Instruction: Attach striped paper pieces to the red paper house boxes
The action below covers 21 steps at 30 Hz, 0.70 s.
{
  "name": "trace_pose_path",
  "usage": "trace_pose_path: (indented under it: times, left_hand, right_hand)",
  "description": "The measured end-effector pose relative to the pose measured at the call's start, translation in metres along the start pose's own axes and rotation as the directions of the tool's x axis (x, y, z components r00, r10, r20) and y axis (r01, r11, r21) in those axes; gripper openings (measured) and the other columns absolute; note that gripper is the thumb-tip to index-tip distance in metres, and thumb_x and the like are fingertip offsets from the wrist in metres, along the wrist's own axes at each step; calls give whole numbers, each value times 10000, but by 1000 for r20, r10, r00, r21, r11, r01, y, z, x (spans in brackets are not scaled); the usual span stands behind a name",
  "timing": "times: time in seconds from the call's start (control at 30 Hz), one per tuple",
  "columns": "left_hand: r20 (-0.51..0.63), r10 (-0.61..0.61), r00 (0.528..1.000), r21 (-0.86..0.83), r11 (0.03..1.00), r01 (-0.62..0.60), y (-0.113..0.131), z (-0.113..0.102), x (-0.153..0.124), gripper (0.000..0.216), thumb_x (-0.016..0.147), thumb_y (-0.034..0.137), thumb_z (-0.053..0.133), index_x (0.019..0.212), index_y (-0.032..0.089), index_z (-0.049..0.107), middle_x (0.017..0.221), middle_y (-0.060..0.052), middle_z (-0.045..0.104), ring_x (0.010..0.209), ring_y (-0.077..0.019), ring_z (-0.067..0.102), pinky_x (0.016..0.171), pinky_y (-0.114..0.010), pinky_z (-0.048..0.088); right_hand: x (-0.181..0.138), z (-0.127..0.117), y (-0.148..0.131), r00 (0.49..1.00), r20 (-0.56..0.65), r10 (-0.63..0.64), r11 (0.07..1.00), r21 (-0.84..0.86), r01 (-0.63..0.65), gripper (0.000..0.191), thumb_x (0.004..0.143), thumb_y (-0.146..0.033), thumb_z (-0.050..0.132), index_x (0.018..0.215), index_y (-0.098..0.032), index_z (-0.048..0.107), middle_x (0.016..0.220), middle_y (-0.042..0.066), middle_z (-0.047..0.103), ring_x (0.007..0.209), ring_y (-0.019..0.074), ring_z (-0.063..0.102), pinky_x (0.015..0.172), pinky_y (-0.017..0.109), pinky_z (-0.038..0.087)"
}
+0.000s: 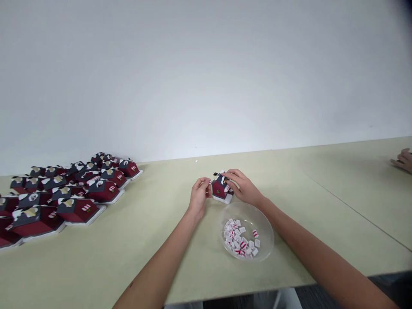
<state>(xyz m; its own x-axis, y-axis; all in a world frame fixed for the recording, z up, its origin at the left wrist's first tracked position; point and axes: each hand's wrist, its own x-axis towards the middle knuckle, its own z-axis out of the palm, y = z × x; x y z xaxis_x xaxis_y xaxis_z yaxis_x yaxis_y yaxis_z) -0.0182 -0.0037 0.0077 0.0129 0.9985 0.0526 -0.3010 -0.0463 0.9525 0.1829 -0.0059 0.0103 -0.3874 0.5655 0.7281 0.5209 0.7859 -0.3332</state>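
A small red paper house [220,189] with a dark roof and white base stands on the table between my hands. My right hand [243,186] grips it from the right and over the roof. My left hand [199,196] pinches at its left wall, and whatever lies between those fingers is too small to tell. Just below my hands sits a clear round bowl [268,236] holding several white and red-striped paper pieces [240,238].
Many finished-looking paper houses [78,210] stand crowded together at the left of the pale green table [161,270]. A co-worker's hand [404,160] rests at the far right. A white wall rises behind the table, and a seam crosses the tabletop on the right.
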Motion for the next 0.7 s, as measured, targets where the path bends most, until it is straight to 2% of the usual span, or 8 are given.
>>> trace_pose_path:
  times: [0.13,0.23,0.37,0.43,0.57,0.7]
  left_hand:
    - [17,-44,999,-77,996,46,-1,5,-4,286,733,415,716,821,199,552,597,43,512,504,-96,475,484,-217,358]
    - [-9,-69,998,-125,990,67,-1,7,-6,306,724,402,733,865,206,545,665,30,560,584,-118,553,557,-242,456]
    - [42,-61,997,-96,993,65,-1,8,-7,324,725,421,751,878,196,576,691,13,591,628,-126,580,633,-267,505]
    - [55,-62,997,-89,994,67,-1,9,-7,332,718,423,760,884,195,585,702,6,609,637,-127,588,642,-264,503]
    - [38,-108,993,-107,988,111,-4,9,-6,298,713,385,742,875,197,577,690,4,619,618,-129,585,580,-241,455]
    - [44,-131,990,-89,987,134,-8,11,-6,272,710,361,718,864,202,560,667,11,617,523,-104,527,486,-215,343]
  right_hand:
    - [2,-4,-1,1000,16,-8,1000,-14,8,369,1037,-314,392,1369,-254,542,1205,121,587,1142,245,569,981,438,514]
    - [2,-4,-3,1000,-11,-16,998,-54,15,350,1030,-310,418,1346,-246,554,1162,119,600,1098,245,579,952,435,520]
    - [2,-4,-7,999,-44,9,996,-92,-13,329,1009,-353,472,1303,-254,584,1078,112,614,1042,257,597,901,438,540]
    - [2,-4,-9,998,-66,22,995,-97,-29,316,990,-382,509,1262,-248,598,1117,125,603,1096,273,587,933,456,532]
    - [1,-4,-9,997,-63,47,999,-19,-48,329,977,-404,523,1249,-222,552,1402,163,491,1335,295,474,1086,488,446]
    - [-1,0,-5,994,-10,110,992,63,-109,385,992,-417,482,1331,-233,474,1345,136,570,1266,275,547,1060,472,466]
